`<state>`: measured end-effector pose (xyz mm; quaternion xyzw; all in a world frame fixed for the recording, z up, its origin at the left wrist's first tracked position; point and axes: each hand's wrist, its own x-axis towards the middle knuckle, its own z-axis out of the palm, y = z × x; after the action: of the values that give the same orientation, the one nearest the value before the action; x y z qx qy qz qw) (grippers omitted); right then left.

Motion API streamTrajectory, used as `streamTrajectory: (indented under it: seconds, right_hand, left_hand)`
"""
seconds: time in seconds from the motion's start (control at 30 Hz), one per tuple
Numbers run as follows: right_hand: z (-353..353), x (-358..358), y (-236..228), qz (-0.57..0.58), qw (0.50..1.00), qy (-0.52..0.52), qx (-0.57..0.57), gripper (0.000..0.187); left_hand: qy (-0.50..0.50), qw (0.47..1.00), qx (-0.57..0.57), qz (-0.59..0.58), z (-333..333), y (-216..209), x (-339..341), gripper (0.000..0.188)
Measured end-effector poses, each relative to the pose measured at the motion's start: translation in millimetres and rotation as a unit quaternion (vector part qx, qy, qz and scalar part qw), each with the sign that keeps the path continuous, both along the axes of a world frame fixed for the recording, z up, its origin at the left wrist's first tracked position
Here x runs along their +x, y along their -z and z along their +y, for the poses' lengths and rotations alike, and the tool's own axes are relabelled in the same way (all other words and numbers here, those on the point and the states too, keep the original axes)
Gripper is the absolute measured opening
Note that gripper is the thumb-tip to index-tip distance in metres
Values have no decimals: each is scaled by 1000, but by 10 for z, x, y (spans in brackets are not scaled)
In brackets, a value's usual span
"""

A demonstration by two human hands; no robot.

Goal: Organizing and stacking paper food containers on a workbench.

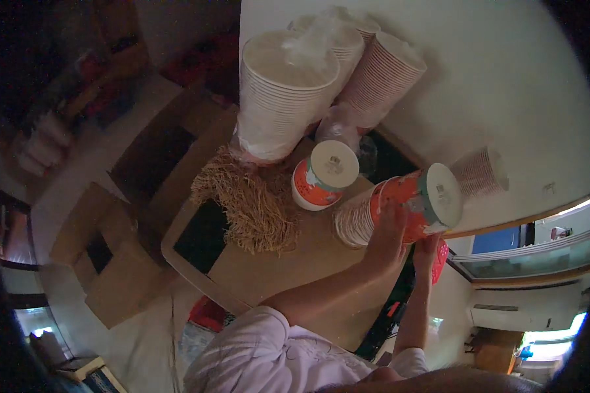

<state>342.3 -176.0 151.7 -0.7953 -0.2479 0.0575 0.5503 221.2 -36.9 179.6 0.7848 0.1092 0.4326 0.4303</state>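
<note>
A stack of orange and green printed paper cups (406,196) stands upside down and tilted on the right of the table, its white rims at the lower left. My left hand (390,234) is closed round the near side of the stack. At its right side my right hand (427,252) grips it low down, with the fingertips partly hidden. A single upturned paper cup (334,164), or short stack, of the same print stands just to the left. Left of that lies a bundle of tan crinkled strands (262,203).
Tall stacks of white paper cups (285,98) in clear plastic stand at the back against the wall (491,85). Cardboard (308,268) covers part of the table. A red perforated item (441,261) is beside my right hand. An open cardboard box (121,268) sits on the floor at left.
</note>
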Motion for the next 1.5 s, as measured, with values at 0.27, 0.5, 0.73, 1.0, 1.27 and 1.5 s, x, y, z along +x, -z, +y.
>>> streamTrajectory:
  seconds: [0.27,0.5,0.73,1.0,1.27,1.5]
  right_hand:
    - [29,-63,90,-100,995,-25,-1,63]
    - [155,-130,28,-177,983,-45,-17,53]
    - [22,63,161,-197,978,-46,-42,51]
    - [137,-172,-346,199,933,-30,298,33]
    - [-544,165,528,43,977,43,202,29]
    - [-622,-161,1069,170,944,52,279,20]
  left_hand:
    - [15,996,-28,87,-9,84,-165,82]
    - [5,994,-16,105,-90,146,-207,79]
    - [0,996,4,93,-133,210,-217,79]
    - [3,1000,-8,25,385,-53,-158,56]
    - [5,982,188,9,419,-653,120,37]
    - [101,935,333,66,95,-558,186,27]
